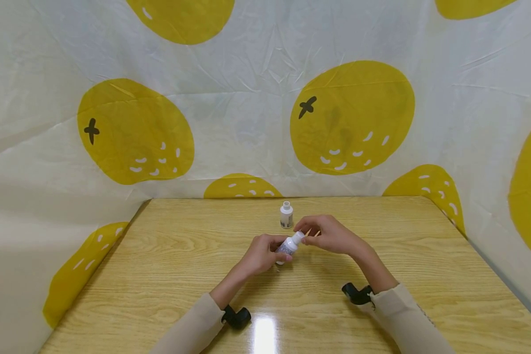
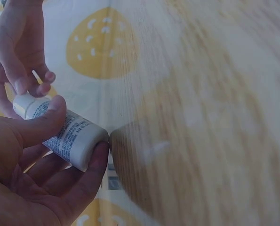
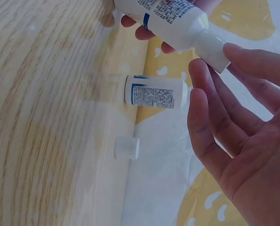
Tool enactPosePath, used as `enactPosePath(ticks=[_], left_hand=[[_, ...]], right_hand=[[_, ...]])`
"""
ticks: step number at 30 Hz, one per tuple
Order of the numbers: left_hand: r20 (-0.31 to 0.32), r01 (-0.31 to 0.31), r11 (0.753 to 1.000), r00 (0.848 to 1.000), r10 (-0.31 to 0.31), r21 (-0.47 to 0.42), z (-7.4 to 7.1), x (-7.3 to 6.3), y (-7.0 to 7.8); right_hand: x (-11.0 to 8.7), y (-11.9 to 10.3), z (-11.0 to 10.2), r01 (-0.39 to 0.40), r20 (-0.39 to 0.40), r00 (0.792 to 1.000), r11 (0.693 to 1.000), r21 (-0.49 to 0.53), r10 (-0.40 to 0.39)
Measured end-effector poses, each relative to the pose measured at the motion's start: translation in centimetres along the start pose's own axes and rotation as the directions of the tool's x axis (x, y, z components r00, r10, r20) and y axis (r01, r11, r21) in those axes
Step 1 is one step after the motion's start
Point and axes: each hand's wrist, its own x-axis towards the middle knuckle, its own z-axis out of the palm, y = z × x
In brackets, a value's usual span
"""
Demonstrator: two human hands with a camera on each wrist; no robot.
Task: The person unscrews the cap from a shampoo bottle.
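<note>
My left hand [image 1: 258,256] grips a white bottle [image 1: 286,250] with a printed label, tilted with its top toward the right. Thumb and fingers wrap its body in the left wrist view, where small print on the bottle [image 2: 74,136] shows. A white cap [image 3: 212,51] sits on its neck, and my right hand [image 1: 331,236] pinches it between thumb and fingertips. Behind the hands, a second white bottle [image 1: 286,215] stands upright with its neck uncovered. Near that bottle, a loose white cap [image 3: 126,148] rests on the table in the right wrist view; the head view does not show it.
The wooden table [image 1: 181,255] reaches back to a pale cloth [image 1: 243,123] printed with yellow fruit, which also hangs at both sides. Black wrist mounts [image 1: 236,317] are strapped at both sleeves. Light reflects off the table's near part.
</note>
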Motion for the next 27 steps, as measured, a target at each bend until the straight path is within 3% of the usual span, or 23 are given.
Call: enactPosePath(ticks=[16, 27], left_hand=[[-0.006, -0.001, 1.000, 1.000, 0.001, 0.022, 0.04, 0.09, -0.12], [0.000, 0.011, 1.000, 1.000, -0.011, 0.009, 0.02, 0.04, -0.04]], right_hand=[[0.03, -0.16, 0.14, -0.087, -0.019, 0.996, 0.996, 0.010, 0.087], [-0.12, -0.15, 0.01, -0.045, 0.015, 0.999, 0.999, 0.022, 0.044]])
